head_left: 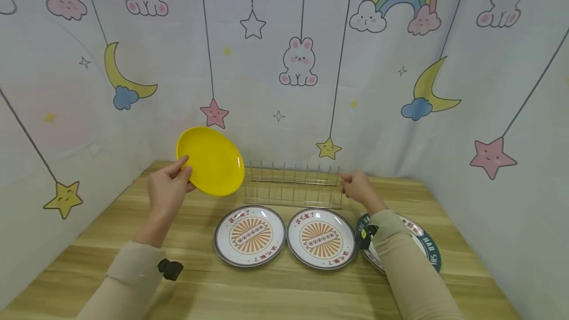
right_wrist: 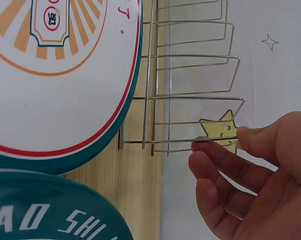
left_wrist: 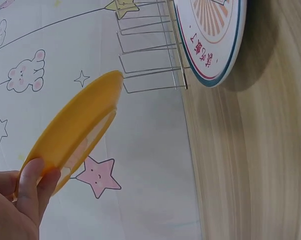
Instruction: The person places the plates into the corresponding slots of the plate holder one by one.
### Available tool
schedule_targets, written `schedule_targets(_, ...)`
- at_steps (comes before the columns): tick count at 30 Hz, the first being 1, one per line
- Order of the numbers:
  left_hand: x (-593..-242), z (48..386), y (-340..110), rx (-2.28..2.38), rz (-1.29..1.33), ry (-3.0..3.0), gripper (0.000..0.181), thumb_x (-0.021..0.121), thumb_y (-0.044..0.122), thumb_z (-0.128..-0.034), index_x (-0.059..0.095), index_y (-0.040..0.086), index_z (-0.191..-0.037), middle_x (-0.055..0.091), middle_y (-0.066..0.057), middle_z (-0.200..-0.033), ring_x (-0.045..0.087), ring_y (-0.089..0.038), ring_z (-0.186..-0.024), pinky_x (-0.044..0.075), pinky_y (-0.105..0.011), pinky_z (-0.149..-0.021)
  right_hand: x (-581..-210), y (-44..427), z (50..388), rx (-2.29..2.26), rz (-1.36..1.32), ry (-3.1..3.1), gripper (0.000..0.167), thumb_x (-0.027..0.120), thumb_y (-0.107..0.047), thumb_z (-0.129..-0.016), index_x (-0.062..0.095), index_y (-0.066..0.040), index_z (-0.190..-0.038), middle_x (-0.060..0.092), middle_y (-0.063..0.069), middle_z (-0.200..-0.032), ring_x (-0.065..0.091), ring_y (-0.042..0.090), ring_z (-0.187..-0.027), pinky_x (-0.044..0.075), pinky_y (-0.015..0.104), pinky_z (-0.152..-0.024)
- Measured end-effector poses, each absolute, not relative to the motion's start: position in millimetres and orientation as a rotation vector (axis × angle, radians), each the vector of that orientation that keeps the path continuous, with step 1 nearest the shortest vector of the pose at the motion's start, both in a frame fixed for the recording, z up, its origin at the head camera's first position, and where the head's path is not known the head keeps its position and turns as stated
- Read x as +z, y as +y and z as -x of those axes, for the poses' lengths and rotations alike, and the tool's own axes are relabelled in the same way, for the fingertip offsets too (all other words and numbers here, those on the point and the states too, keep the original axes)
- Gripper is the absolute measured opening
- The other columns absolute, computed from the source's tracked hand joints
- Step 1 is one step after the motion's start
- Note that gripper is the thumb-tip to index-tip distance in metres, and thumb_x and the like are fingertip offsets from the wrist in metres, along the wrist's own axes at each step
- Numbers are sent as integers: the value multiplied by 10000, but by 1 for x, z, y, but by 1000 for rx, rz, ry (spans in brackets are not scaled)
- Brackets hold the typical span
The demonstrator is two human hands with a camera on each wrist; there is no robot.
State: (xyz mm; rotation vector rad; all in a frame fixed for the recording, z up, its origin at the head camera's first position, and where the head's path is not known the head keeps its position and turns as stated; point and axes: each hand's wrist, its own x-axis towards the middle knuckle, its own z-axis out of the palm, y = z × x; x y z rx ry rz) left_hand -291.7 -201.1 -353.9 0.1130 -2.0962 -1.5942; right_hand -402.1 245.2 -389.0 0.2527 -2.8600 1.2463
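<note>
Head view: left hand (head_left: 170, 184) grips one yellow plate (head_left: 213, 162), right hand (head_left: 360, 190) pinches one rack (head_left: 293, 181), three printed plates (head_left: 322, 238) lie nearby.

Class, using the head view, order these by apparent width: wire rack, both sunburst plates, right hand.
1. Wire rack
2. Left sunburst plate and right sunburst plate: they look alike, so unranked
3. Right hand

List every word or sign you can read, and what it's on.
"HAO SHI": green-rimmed plate; its red characters are too blurred to read.
"吃飯了": left white plate and right white plate; the preceding character is unclear.
Circled center characters on both: too small or blurred.
Yellow plate: no text visible.
</note>
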Motion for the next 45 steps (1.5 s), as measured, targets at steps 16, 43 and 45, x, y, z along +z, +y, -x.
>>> schedule_targets(16,-345,301,-185,-1543,-74,-2047,369,608,132,-988,579,109,-1355,539,-131,-1386,695,-199,-987,563,-222,-673,-387,246,401,1255,-229,-2842,371,492,-19,-1018,494,87,-1373,678,261,-931,652,415,-845,558,375,-664)
schedule_targets(43,-359,319,-153,-1402,64,-2090,366,641,71,-961,612,75,-1326,559,-176,-1351,696,-313,-948,547,-190,-588,-395,247,403,1317,-249,-2813,351,491,-14,-1016,523,89,-1350,661,259,-851,640,374,-729,550,396,-654)
schedule_targets(45,-359,321,-151,-1386,80,-2082,361,643,63,-958,620,73,-1318,564,-175,-1345,703,-314,-924,543,-181,-574,-394,247,403,1318,-252,-2810,349,493,-13,-1015,524,92,-1347,661,247,-837,637,358,-712,554,414,-667)
